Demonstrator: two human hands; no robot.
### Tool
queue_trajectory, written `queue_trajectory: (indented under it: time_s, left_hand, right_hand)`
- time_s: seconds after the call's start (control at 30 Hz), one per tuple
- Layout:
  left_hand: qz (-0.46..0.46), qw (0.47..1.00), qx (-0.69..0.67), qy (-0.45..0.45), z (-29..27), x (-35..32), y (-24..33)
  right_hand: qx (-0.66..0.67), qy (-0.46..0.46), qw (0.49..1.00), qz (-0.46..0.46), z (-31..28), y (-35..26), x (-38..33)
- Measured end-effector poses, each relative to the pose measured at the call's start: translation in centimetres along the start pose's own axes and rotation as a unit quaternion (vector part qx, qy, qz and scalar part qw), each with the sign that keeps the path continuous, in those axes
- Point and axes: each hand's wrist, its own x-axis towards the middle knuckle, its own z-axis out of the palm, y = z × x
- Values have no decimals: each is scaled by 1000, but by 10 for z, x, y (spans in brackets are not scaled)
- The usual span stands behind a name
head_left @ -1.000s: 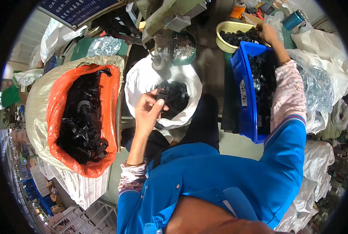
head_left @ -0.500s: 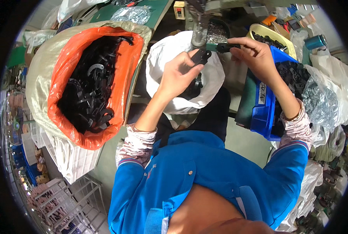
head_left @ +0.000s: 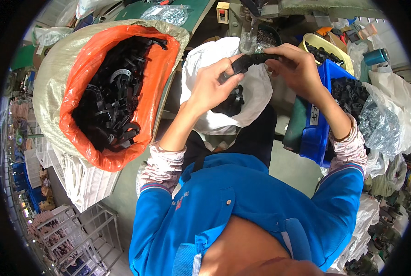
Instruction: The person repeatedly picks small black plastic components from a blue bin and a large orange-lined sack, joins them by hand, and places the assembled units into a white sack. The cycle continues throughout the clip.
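My left hand (head_left: pixel 214 84) grips one end of a black curved plastic part (head_left: pixel 244 62), thumb and fingers closed about it. Pinched at the other end of the black shape is a small black plastic piece (head_left: pixel 264 58), held by my right hand (head_left: pixel 297 69). The two pieces meet, and I cannot make out the seam between them. Below both hands gapes a white sack (head_left: pixel 197 115) with black parts (head_left: pixel 233 102) inside. Just behind the joined pieces stands the metal head of a machine (head_left: pixel 248 39).
At left, an orange-lined sack (head_left: pixel 158 112) bulges with black curved parts. To the right are a blue bin (head_left: pixel 312 138) of black pieces, a cream tub (head_left: pixel 306 38) and a clear bag of small metal parts (head_left: pixel 379 120). A tray of small metal pieces (head_left: pixel 267 39) sits behind the hands.
My hands have come together: the small black piece in the right hand now meets the curved part in the left. The whole view has shifted slightly.
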Motion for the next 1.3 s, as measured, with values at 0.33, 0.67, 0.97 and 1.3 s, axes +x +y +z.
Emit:
queue_trajectory:
  time_s: [0.33,0.67,0.97,1.3]
  left_hand:
    - [68,994,78,-24,-6,6,-2]
    - [198,953,229,-19,-23,36,8]
    - [264,935,236,-32,-36,79,6]
    - [150,940,259,-163,-40,96,24]
  right_hand:
    - [99,-18,995,-16,12,13,4]
    - [33,59,986,-155,21,20,23]
    - [-45,125,979,-157,12,16,39]
    - [105,11,988,109,-4,26,45]
